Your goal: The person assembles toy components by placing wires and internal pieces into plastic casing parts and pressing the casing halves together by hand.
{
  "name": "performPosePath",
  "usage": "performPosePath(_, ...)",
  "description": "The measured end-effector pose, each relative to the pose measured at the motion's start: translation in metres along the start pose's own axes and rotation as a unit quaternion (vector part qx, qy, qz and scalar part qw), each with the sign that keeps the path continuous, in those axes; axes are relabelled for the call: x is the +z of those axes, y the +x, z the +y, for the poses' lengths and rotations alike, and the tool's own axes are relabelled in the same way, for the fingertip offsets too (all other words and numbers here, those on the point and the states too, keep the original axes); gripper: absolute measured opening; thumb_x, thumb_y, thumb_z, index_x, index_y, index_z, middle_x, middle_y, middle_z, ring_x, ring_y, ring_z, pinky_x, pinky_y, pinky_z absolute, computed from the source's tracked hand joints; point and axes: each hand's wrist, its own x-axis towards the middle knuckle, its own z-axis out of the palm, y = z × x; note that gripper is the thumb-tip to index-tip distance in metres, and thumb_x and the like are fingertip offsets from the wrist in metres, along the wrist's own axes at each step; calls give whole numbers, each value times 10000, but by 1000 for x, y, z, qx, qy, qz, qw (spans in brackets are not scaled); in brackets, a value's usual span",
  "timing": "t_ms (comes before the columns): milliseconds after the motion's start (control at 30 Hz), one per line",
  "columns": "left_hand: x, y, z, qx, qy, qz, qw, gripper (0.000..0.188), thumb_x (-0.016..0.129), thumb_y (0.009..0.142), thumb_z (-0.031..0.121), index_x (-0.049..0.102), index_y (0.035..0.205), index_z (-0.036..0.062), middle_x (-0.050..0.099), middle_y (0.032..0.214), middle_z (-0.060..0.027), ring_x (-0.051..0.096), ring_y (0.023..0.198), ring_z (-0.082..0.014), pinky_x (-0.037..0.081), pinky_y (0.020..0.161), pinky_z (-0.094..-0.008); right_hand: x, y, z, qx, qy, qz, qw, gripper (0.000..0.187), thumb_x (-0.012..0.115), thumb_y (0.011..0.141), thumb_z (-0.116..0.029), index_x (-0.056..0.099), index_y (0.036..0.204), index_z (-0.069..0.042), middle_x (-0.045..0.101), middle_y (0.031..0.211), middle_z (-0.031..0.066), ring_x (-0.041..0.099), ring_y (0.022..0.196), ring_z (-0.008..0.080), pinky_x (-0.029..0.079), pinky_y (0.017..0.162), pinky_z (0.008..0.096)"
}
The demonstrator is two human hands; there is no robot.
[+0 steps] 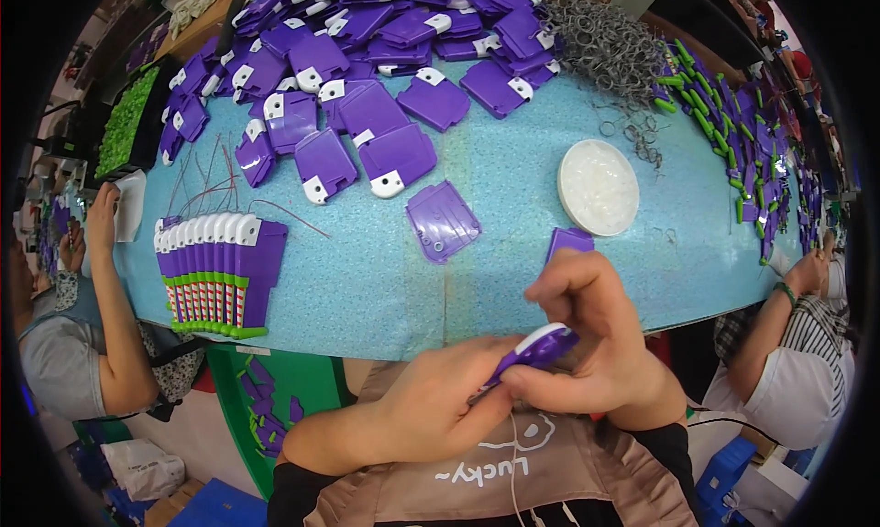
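In front of my apron, my left hand (440,394) is closed round a purple plastic casing (548,346) with a white edge, tilted up to the right. The thumb of my right hand (600,362) presses against the casing's lower side. That hand's index finger is bent and raised above the casing, apart from it; its other fingers are partly hidden. On the table just beyond my right hand lies a small purple part (570,241). A flat purple shell (443,222) lies further left, its ribbed inside showing.
A white round tub (598,188) stands right of centre, near a heap of grey metal rings (610,46). Purple casings (394,115) pile up at the back. Finished-looking pieces (215,270) stand in a row at left. Green-and-purple parts (733,142) lie at right. People sit on both sides.
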Motion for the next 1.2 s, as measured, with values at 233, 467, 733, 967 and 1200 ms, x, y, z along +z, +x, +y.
performPosePath(233,-9,-10,7,-185,-306,100,929,232,493,901,91,502,1104,-19,619,969,-71,545,694,-59,467,607,-206,-121,-9,57,56,-440,344,828,315,652,767,-140,568,1038,-4,564,1018,112,530,967,226,409,850,329)
performPosePath(467,-12,-10,11,-188,-304,86,930,254,497,902,95,484,1128,-19,618,975,-77,545,706,-59,467,616,-209,-154,-18,89,77,-385,356,848,249,656,767,-171,582,960,-31,578,983,88,534,944,216,395,854,314)
performPosePath(733,-9,-9,12,-193,-318,95,924,255,503,897,84,466,1127,-19,617,988,-102,556,719,-81,469,637,-221,-146,-20,87,116,-111,407,899,217,637,807,-150,553,972,-37,562,936,24,502,832,100,406,741,240)
performPosePath(967,-9,-9,15,-209,-309,86,924,267,506,895,85,461,1137,-20,614,1000,-114,568,725,-91,474,638,-231,-135,-20,82,44,-155,396,904,194,663,802,-193,593,875,-27,603,905,27,516,843,94,392,764,232)
performPosePath(1200,-5,-7,11,-209,-302,85,926,293,507,895,82,448,1163,-23,616,1003,-117,570,722,-90,475,640,-230,-119,-30,67,78,-67,429,897,157,671,781,-175,601,822,-40,611,925,50,531,930,149,378,837,297)
